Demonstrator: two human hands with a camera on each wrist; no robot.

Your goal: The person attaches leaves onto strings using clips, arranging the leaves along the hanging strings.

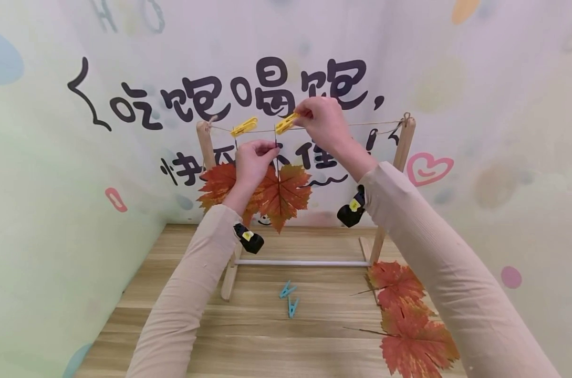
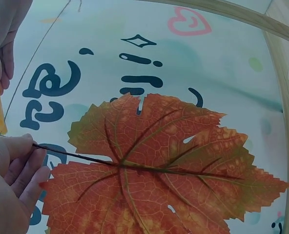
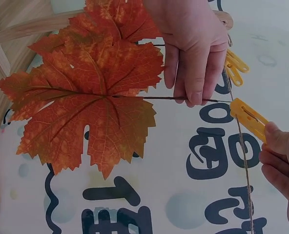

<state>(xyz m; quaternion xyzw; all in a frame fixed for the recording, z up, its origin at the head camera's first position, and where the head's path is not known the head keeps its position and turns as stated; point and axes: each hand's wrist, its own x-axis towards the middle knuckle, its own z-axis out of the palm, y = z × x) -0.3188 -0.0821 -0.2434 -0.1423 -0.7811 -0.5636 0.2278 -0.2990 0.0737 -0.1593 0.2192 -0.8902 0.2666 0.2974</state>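
Note:
My left hand pinches the thin dark stem of an orange-red maple leaf, which hangs below the string. With thumb and fingers my right hand grips the end of a yellow clothespin, whose other end meets the string at the top of that stem. Further left, a second yellow clothespin sits on the string above another maple leaf, partly hidden by my left hand. The right wrist view shows the held leaf overlapping the other one.
Wooden posts hold the string, with a white bar low between them. Two blue clothespins lie on the wooden table. Red-orange leaves with stems lie at the right, near my right sleeve. A printed wall stands behind.

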